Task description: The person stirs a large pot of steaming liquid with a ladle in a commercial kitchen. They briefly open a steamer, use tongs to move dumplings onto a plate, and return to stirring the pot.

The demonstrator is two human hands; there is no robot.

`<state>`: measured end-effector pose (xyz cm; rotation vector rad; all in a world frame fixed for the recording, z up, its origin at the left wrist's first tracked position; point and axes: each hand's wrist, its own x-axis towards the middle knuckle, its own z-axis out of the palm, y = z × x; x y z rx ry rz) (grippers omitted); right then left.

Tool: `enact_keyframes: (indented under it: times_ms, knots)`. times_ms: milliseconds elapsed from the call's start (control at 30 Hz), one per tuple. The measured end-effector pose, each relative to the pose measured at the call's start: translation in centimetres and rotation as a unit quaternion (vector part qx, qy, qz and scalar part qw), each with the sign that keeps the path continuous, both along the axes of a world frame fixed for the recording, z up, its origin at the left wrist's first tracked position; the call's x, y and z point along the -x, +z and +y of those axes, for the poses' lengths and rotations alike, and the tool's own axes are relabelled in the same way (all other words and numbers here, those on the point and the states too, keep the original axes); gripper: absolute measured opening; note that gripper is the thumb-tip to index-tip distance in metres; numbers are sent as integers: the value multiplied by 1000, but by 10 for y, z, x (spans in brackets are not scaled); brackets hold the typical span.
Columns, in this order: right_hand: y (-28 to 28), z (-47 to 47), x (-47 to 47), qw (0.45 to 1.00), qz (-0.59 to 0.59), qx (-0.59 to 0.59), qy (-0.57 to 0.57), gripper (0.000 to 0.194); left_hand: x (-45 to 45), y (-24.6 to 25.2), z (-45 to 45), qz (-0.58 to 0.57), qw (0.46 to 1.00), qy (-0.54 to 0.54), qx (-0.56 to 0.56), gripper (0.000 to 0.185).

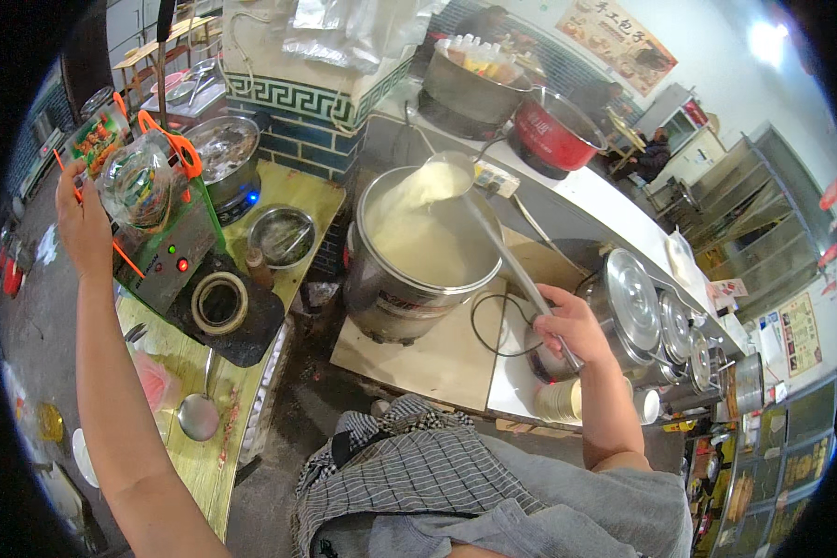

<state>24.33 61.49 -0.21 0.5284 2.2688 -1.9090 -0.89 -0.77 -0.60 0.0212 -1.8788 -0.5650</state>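
Note:
My right hand (565, 324) grips the long metal handle of a ladle (453, 167). The ladle's bowl tilts above a large steel pot (380, 296), and a pale yellow liquid (418, 244) streams from it into the pot. My left hand (86, 220) is at the near side of a green and black cup-sealing machine (157, 279) with lit red and green lamps. Its fingers reach the machine's upper edge; whether they grip anything is unclear. Orange-handled scissors (190, 157) and a clear plastic bundle (139, 181) are on top of the machine.
A steel pot (234, 157) and a metal bowl (282, 237) stand on the left table, with a second ladle (199, 417) nearer me. Lidded steel pots (624, 300) and stacked paper cups (558, 401) are at right. A red pot (551, 136) sits on the white counter. People sit beyond it.

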Motion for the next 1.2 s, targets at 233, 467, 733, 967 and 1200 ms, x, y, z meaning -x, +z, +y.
enact_keyframes:
  times_ms: [233,467,733,967,1200]
  knots:
    - [72,-22,-35,987,88,-109,-81,67,-4,5,11,-28,999,33,-16,30]
    - [120,-24,-46,964,173,-175,-99,65,-6,6,15,-3,1000,5,-23,30]
    - [131,-24,-39,926,218,-277,-132,66,-3,4,15,15,999,-25,-42,30]
    - [72,-18,-23,871,182,-435,-141,70,-4,7,11,-11,1000,-11,-23,29]
    - [-27,11,13,898,110,-427,5,66,-8,8,9,-13,1000,16,10,26]
